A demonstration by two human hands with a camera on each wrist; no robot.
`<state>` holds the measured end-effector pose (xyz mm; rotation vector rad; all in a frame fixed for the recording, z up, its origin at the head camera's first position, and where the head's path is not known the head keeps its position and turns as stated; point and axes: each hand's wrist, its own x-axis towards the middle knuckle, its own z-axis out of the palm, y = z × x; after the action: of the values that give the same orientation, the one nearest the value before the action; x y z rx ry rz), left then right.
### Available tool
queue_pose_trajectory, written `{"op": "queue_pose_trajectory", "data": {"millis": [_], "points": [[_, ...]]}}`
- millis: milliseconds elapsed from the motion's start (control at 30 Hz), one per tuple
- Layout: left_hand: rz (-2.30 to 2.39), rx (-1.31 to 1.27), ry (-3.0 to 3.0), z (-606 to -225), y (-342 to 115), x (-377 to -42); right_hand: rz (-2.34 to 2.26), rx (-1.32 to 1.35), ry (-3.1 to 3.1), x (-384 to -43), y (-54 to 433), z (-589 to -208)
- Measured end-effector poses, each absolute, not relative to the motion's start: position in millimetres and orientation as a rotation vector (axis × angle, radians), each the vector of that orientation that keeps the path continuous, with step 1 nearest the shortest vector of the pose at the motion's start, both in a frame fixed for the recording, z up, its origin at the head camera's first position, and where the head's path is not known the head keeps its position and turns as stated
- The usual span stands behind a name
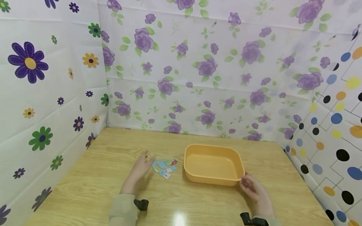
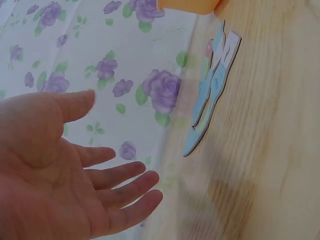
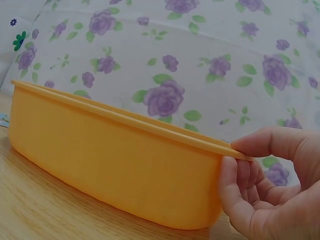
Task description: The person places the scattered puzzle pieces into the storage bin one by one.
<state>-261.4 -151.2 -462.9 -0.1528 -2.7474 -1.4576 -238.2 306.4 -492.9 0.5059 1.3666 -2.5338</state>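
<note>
A yellow-orange plastic basin [image 1: 212,180] sits on the wooden table, its inside bare. At its near right corner my right hand [image 1: 253,188] pinches the rim, thumb on top and curled fingers under the lip, as the right wrist view shows. To the left of the basin lies a small group of flat puzzle pieces [image 1: 162,164], light blue with bits of red, green and white, some overlapping. Just left of them my left hand [image 1: 141,167] hovers with fingers spread and nothing in it. In the left wrist view its palm faces the pieces [image 2: 215,82].
The wooden table [image 1: 181,204] meets a hanging cloth with purple roses [image 1: 207,67] at the back. Flower-print cloth [image 1: 42,103] stands along the left side, dotted cloth [image 1: 336,135] along the right.
</note>
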Motion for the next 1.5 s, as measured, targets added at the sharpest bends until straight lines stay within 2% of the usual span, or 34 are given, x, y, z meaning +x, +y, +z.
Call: {"op": "queue_pose_trajectory", "data": {"millis": [600, 1067, 1500], "points": [[-1.372, -0.086, -2.97, -474.9, -158.0, -284.2, -2.462, 0.456, 1.524, -244.4, 308.4, -505.5], [-1.231, -0.287, -3.025, -481.9, -169.6, -301.1, -2.471, 0.441, 1.552, -244.2, 307.9, -505.5], [-1.345, -0.169, -2.924, -490.0, -171.5, -299.8, -2.47, 0.423, 1.581, -245.6, 309.7, -510.5]]}}
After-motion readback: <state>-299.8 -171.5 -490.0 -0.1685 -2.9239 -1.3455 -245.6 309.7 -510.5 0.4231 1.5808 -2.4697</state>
